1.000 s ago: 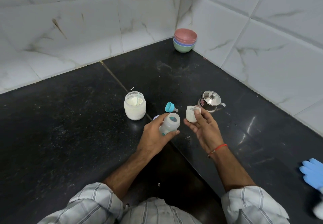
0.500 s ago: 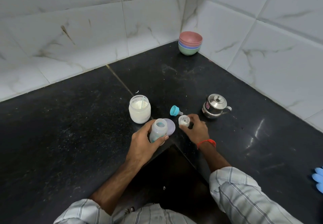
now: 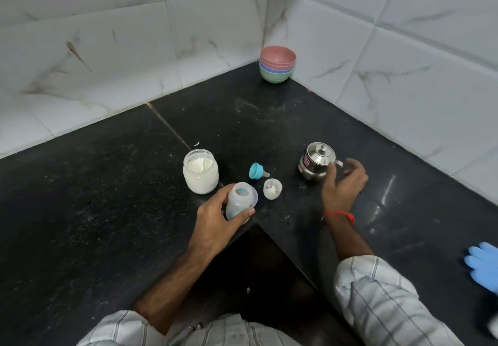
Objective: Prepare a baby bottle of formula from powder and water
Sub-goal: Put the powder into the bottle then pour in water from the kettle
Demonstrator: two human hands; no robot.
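Right now my right hand (image 3: 343, 184), fingers spread & gripping nothing, sits just beside the steel kettle (image 3: 318, 162) at centre-right, handle pointing toward it. Left hand (image 3: 219, 220) grips the open bottle (image 3: 239, 200) upright, centre frame, w/ kettle well right of it.

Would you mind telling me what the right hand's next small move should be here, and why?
Probably closing the right hand round the handle of the steel pot. Its fingers are spread beside the pot and do not yet grip it, while the left hand holds the open baby bottle upright with its teal nipple ring lying off on the counter, seemingly ready for pouring.
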